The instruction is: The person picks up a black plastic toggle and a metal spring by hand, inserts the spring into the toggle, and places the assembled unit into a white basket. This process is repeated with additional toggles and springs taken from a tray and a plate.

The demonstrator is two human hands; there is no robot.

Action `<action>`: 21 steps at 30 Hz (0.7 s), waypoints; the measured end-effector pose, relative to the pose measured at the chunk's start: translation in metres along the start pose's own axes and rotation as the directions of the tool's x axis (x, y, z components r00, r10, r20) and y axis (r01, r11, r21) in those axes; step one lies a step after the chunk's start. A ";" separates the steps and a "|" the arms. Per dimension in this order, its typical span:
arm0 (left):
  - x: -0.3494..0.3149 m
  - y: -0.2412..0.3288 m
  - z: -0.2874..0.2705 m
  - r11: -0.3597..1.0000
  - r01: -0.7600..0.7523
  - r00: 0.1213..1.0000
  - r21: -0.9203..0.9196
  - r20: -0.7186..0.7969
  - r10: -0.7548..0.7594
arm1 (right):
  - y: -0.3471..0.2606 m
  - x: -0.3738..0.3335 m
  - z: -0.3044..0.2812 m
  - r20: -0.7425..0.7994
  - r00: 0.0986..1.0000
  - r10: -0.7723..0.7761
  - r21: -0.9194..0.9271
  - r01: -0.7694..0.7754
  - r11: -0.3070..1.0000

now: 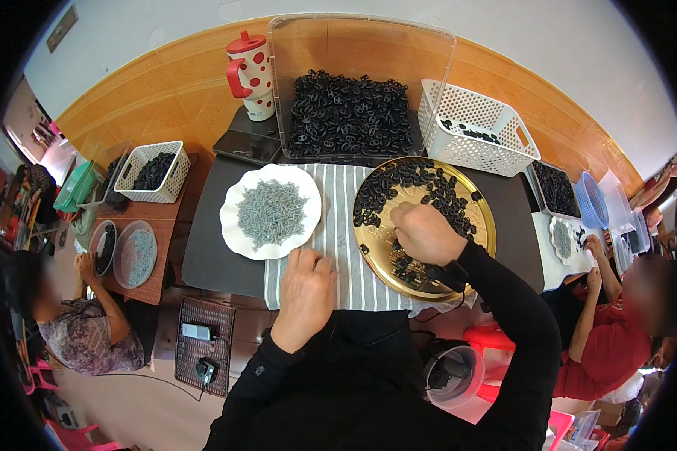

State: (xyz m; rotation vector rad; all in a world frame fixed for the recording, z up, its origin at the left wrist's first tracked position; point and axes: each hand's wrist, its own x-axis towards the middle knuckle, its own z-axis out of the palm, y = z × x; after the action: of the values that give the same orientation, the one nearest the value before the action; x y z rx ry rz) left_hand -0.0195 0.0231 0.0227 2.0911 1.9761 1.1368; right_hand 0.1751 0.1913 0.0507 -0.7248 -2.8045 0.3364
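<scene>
My right hand point(429, 234) is closed in a fist over a round gold tray point(489, 242); whatever its fingertips hold is hidden beneath it. Small black plastic clips point(445, 188) lie spread round the far side of that tray, with more near its front edge. On the grey-and-white striped cloth point(338, 203), my left hand point(305, 292) rests with its fingers bent and drawn together, and I cannot make out anything in them. Just beyond it, a white wavy-edged plate point(233, 233) carries a heap of small silvery screws point(272, 214).
Behind stand a clear bin point(444, 45) piled with black clips, a white basket point(478, 154), a red-dotted tumbler point(257, 83) and a dark phone point(247, 147). People work at tables on either side. A bucket point(453, 376) sits at my lower right.
</scene>
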 end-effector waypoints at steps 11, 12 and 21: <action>0.017 0.006 0.002 0.978 -0.042 0.990 0.207 0.138 0.013 | -0.117 -0.049 0.006 -0.044 0.982 -0.182 -0.231 0.167 0.958; 0.019 0.006 0.005 0.977 -0.035 0.991 0.209 0.136 0.007 | -0.120 -0.049 0.018 -0.041 0.981 -0.188 -0.229 0.174 0.958; 0.018 -0.008 0.015 0.995 -0.058 0.996 0.076 0.077 0.052 | -0.126 -0.055 0.055 -0.227 0.967 -0.112 -0.383 0.017 0.924</action>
State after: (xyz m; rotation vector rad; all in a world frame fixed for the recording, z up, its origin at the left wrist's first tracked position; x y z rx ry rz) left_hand -0.0202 0.0464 0.0161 2.2046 1.9721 0.9888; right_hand 0.1510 0.0474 0.0243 -0.6895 -2.6687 -0.3013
